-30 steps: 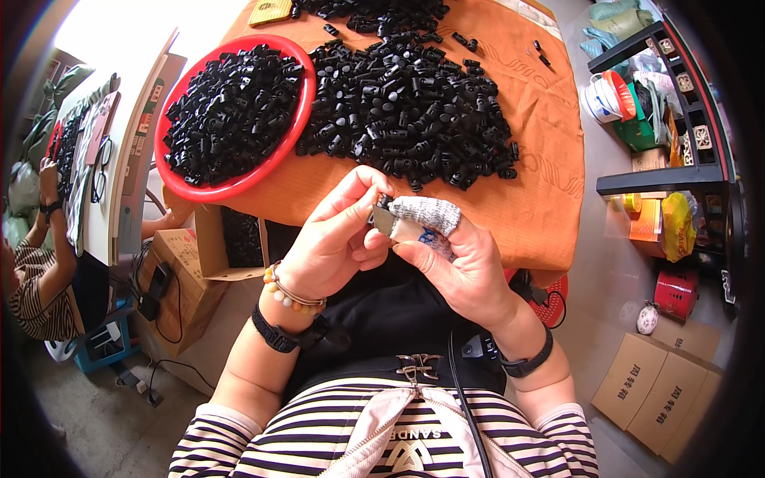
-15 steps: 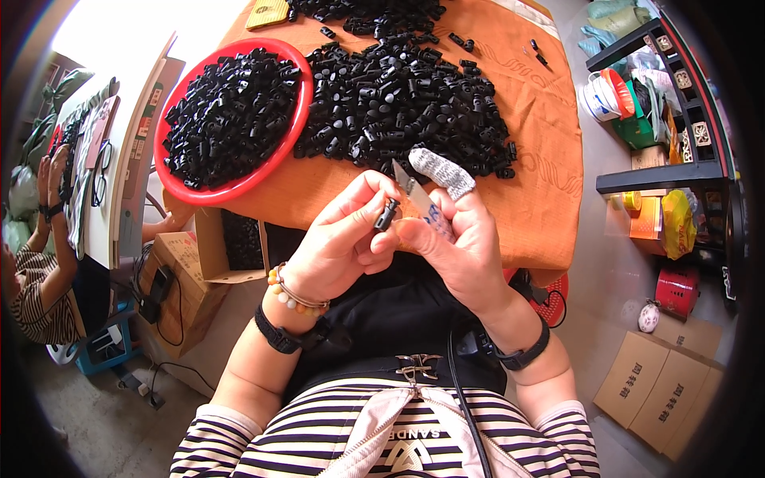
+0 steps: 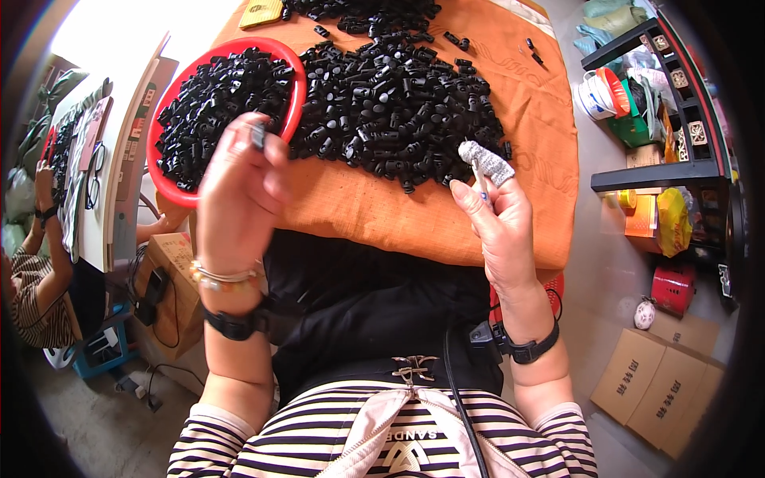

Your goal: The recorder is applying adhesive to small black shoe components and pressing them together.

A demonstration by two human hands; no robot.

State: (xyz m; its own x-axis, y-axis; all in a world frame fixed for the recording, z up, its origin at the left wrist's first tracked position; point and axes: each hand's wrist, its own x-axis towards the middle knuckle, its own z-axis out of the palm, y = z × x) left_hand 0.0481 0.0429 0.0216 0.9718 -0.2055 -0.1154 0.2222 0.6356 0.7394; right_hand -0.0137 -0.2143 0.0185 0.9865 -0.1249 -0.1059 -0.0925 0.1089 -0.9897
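Observation:
Over the near right rim of the red basin (image 3: 301,95), my left hand (image 3: 243,179) is raised and slightly smeared by motion. A small black plastic part (image 3: 259,136) is pinched at its fingertips. My right hand (image 3: 504,227) is over the orange cloth, just right of the heap of black parts (image 3: 382,111). It grips a small knife (image 3: 481,182), seen nearly edge-on, between thumb and forefinger. A grey knitted finger cover (image 3: 490,163) sits on one of its fingers. More black parts fill the basin.
An orange cloth (image 3: 526,111) covers the table, with a few loose parts on it. A yellow pad (image 3: 261,12) lies at the far edge. At left are a cardboard box (image 3: 171,271) and another person's arms (image 3: 49,215). A dark shelf (image 3: 661,179) and flattened cartons (image 3: 657,382) are at right.
My hands have moved apart. The left has gone left and up to the basin with the black part; the right has shifted right with the knife, whose blade has turned edge-on.

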